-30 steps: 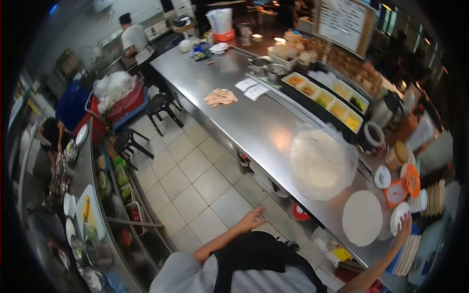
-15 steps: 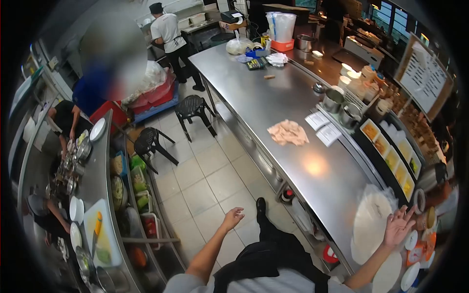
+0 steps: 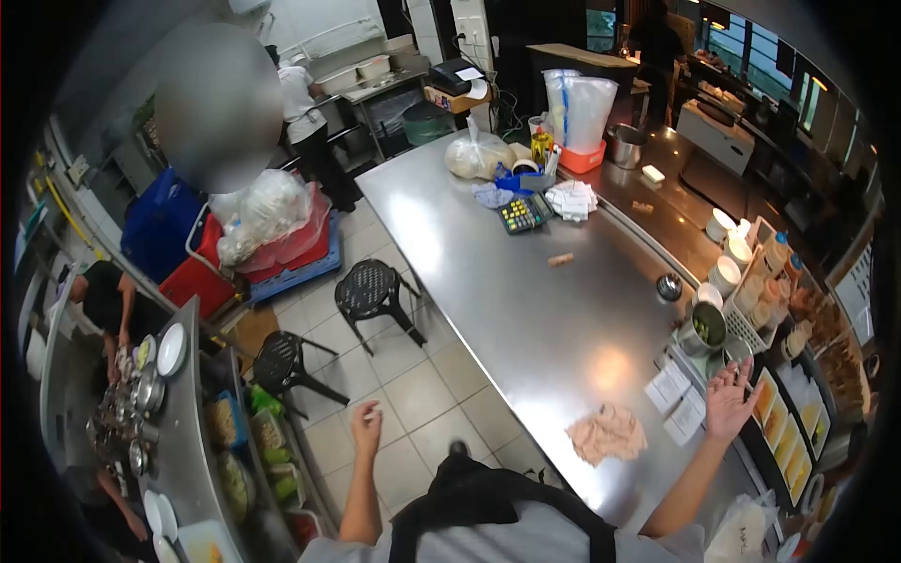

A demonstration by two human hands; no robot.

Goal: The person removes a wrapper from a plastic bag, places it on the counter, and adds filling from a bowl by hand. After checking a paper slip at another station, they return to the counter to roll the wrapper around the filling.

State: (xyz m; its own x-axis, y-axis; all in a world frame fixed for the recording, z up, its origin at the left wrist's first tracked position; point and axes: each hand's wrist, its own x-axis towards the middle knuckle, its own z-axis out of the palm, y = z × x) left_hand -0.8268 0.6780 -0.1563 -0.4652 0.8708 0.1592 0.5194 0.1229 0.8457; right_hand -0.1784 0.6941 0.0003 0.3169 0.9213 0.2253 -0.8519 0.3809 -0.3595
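My right hand (image 3: 732,402) is raised over the steel counter (image 3: 526,319), palm up with its fingers spread and nothing in it. Beyond its fingertips stands a metal pot (image 3: 702,330) with green bits inside. Two printed sheets (image 3: 668,389) lie left of that hand, and a crumpled peach-coloured cloth (image 3: 606,433) is on the counter nearby. My left hand (image 3: 367,427) hangs above the tiled floor, its fingers loosely bent and apart, touching nothing. A black stool (image 3: 286,361) is the closest object to it.
Another black stool (image 3: 368,289) stands along the aisle. A calculator (image 3: 526,214), a tied plastic bag (image 3: 477,155) and an orange bin (image 3: 582,156) sit at the counter's far end. Condiment trays (image 3: 781,432) line the right. Co-workers are at the left bench (image 3: 183,403) and back.
I have moved forward along the counter; the cloth and stools now appear nearer. My right hand has passed from beside the white round sheets to beside the metal pots. Both hands remain empty.
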